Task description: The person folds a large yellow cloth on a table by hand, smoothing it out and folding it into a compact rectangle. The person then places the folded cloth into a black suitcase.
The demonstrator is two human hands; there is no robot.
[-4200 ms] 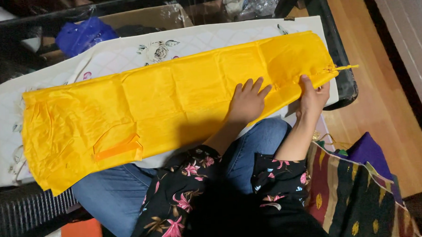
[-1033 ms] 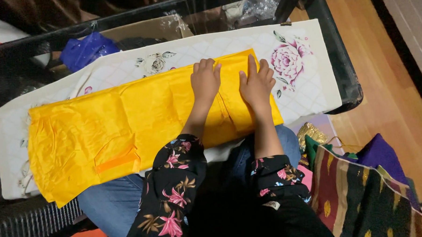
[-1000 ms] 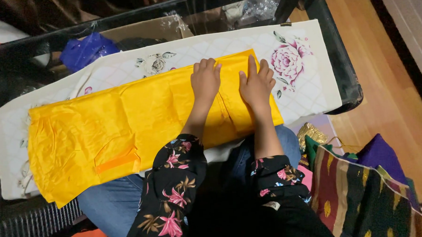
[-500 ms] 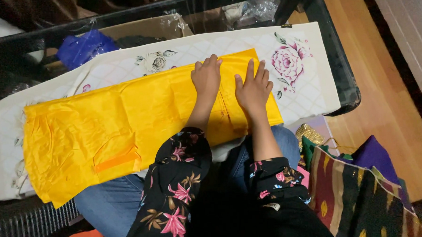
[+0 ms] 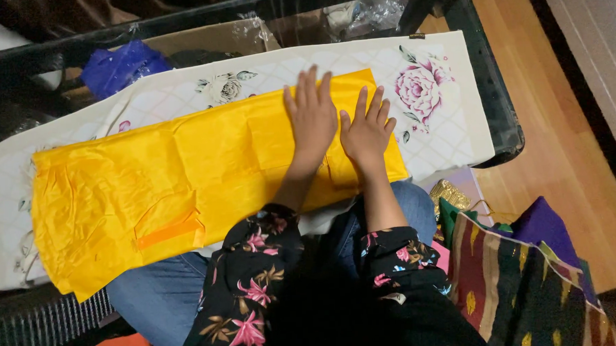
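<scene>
A long yellow garment (image 5: 185,177) lies folded across a white cloth with flower prints (image 5: 448,86) on a dark table. My left hand (image 5: 311,115) rests flat on the garment's right part, fingers spread and pointing away from me. My right hand (image 5: 366,131) lies flat right beside it, near the garment's folded right end. Both palms press on the fabric and neither grips it.
The dark table's rim (image 5: 504,111) curves at the right, with wooden floor (image 5: 560,150) beyond. A blue bag (image 5: 120,63) and a cardboard box (image 5: 201,40) sit behind the cloth. A striped, patterned fabric pile (image 5: 523,281) lies at my right side. My jeans-clad knees (image 5: 155,301) are under the table edge.
The garment's right end, stretched out four seconds ago, is now folded in and shorter. Over the last second both hands have slid slightly on the folded part, staying flat.
</scene>
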